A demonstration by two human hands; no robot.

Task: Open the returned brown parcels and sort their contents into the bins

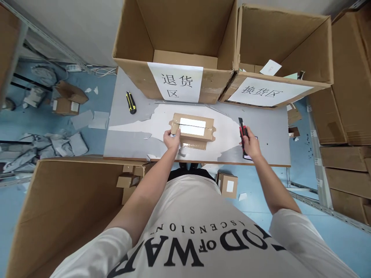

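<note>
1. Left hand (pixel 171 141): fingers pinching left end of taped carton (pixel 193 127), which lies to its right.
2. Right hand (pixel 251 144): curled around red-black knife (pixel 243 132).
3. Yellow-black cutter (pixel 131 102): beyond left hand, leftward.
4. Two open boxes (pixel 215 85): beyond both hands.

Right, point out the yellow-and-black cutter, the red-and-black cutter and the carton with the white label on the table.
Yellow-and-black cutter (pixel 131 103): head view, middle of its handle.
Red-and-black cutter (pixel 244 130): head view, exposed part of its handle.
Carton (pixel 192 130): head view, its labelled top face.
</note>
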